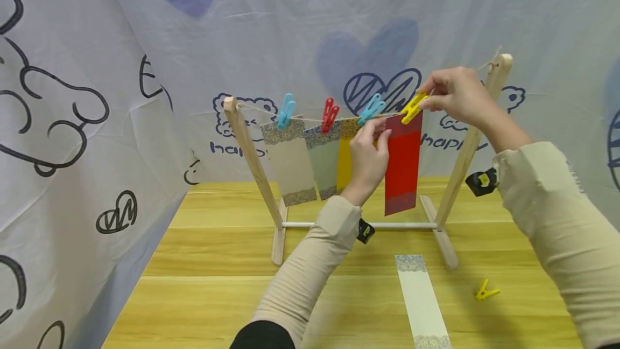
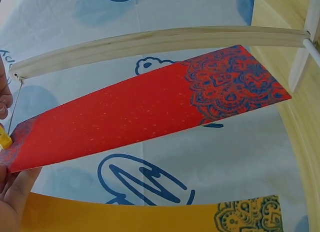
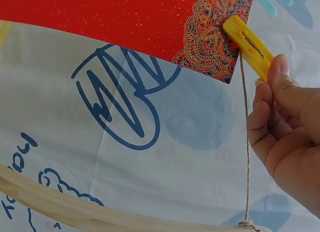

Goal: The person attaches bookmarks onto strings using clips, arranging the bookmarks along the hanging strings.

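A red paper strip [image 1: 403, 163] with patterned ends hangs upright at the string's right part. My left hand [image 1: 369, 149] pinches its top left corner between thumb and fingers. My right hand [image 1: 457, 96] pinches the handles of a yellow clothespin [image 3: 250, 44], whose tip lies over the strip's top edge at the string [image 3: 245, 142]. To the left hang a cream strip [image 1: 293, 166] under a blue clothespin [image 1: 286, 111], a grey-green strip [image 1: 323, 160] under a red clothespin [image 1: 330, 115], and a yellow strip [image 2: 125, 214] under another blue clothespin [image 1: 371, 109], partly hidden by my left hand.
The string runs between two wooden posts [image 1: 254, 163] joined by a white rod [image 1: 402, 225] low down. On the wooden table [image 1: 208, 284] in front lie a pale strip with patterned ends [image 1: 421, 300] and a yellow clothespin [image 1: 486, 291]. A printed cloth [image 1: 271, 31] hangs behind.
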Demonstrator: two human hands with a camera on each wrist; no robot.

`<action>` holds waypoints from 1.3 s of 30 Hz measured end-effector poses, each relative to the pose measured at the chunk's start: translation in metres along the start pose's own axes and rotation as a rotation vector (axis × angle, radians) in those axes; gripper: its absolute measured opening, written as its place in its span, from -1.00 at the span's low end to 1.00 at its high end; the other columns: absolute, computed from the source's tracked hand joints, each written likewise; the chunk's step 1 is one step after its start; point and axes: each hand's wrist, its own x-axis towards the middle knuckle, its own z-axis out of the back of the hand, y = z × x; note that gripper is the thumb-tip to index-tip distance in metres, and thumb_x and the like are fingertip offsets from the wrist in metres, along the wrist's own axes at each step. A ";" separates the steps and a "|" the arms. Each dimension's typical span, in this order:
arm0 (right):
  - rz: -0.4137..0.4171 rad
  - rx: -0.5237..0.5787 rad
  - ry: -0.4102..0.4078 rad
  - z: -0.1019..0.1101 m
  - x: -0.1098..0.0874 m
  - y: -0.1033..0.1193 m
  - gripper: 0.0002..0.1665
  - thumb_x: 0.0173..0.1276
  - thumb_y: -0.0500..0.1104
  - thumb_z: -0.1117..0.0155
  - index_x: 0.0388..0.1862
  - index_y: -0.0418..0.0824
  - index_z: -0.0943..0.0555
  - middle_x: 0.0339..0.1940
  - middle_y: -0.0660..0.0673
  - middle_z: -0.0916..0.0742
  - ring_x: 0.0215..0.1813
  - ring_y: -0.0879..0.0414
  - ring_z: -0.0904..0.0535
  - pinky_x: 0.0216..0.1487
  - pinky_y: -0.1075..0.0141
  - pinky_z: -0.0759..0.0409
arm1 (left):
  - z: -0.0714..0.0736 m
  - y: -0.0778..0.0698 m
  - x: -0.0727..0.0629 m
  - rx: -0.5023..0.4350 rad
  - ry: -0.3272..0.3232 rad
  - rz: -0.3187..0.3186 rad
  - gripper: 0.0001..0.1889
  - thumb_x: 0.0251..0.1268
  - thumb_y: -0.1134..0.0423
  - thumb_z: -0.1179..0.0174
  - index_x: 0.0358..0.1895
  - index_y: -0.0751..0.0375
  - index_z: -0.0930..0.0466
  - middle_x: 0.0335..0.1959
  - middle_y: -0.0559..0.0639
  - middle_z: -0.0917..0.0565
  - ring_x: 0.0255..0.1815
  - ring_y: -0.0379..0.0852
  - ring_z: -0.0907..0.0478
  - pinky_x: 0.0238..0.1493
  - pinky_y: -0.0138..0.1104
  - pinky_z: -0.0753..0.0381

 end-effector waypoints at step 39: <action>0.163 0.328 -0.129 -0.011 -0.037 -0.038 -0.62 0.23 -0.27 -0.19 0.02 -0.39 -0.51 -0.33 0.26 -0.61 -0.45 0.29 -0.53 -0.45 0.56 -0.48 | 0.007 0.019 -0.028 -0.003 -0.033 0.079 -0.86 0.11 0.52 -0.06 -0.26 0.41 -0.57 -0.39 0.14 -0.62 -0.41 -0.11 -0.56 -0.44 -0.61 -0.48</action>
